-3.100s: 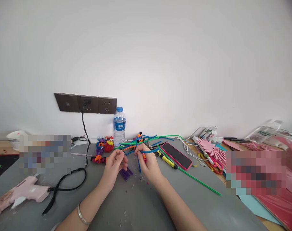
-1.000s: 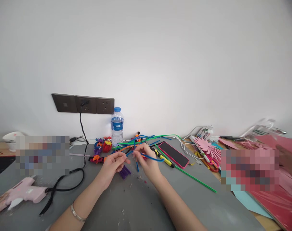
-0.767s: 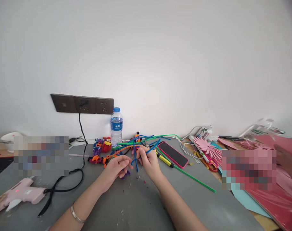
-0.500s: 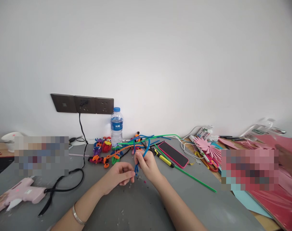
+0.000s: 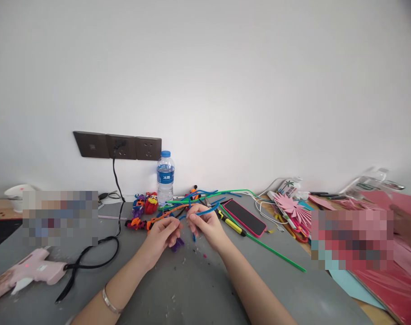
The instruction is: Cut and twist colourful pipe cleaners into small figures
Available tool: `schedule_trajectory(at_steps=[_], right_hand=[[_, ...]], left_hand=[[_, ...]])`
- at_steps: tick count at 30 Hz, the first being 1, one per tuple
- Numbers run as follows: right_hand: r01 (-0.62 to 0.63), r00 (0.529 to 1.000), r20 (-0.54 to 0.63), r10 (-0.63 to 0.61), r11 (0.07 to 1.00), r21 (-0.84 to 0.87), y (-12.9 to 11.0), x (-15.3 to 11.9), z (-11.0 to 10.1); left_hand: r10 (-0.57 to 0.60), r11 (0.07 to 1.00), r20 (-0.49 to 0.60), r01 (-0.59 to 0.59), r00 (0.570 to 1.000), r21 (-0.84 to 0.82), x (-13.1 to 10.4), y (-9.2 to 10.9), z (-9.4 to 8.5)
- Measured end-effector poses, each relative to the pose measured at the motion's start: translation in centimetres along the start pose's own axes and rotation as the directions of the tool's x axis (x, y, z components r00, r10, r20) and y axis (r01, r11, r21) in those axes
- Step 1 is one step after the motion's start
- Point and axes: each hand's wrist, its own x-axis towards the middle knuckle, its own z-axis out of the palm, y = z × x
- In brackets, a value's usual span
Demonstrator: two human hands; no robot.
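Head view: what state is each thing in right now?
Left hand: fingertips closed, hold unclear
Right hand: pinching a blue pipe cleaner
Blue pipe cleaner: bent
Bottle: upright, capped
Phone: lying flat, screen dark
Glue gun: lying on its side
Black plug: in the middle socket

One head-worn view looks forward and down from above the near side of the table. It faces the pale wall, which fills the upper half of the frame, while the tabletop spreads across the lower half. Both forearms enter from the bottom edge and reach away from the lens, bringing the left hand and right hand just below the centre. The view is wide and fairly close, taking in the wall sockets at left and a crowded right edge.
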Motion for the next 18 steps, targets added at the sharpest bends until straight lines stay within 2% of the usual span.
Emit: schedule_trajectory(at_steps=[3,6,9,12,18], right_hand=[[-0.037,0.999,0.02,0.033,0.983,0.183,-0.6,0.2,0.0],[-0.085,0.996,0.012,0.085,0.955,0.282,-0.9,0.4,0.2],[-0.089,0.994,-0.033,0.103,0.953,0.288,-0.9,0.6,0.3],[-0.07,0.996,-0.03,0.082,0.956,0.285,-0.6,0.5,0.2],[-0.062,0.998,0.016,0.06,0.956,0.288,-0.2,0.4,0.1]], left_hand=[[0.007,0.995,-0.01,-0.008,1.0,-0.099,0.1,0.3,-0.1],[0.011,0.982,0.003,-0.01,1.0,-0.191,0.0,0.6,0.0],[0.009,0.968,0.023,-0.003,1.0,-0.251,-0.2,0.8,0.1],[0.012,0.963,0.061,0.005,0.998,-0.269,-0.4,1.0,0.2],[0.112,0.964,0.023,-0.103,0.994,-0.244,-0.4,1.2,0.2]])
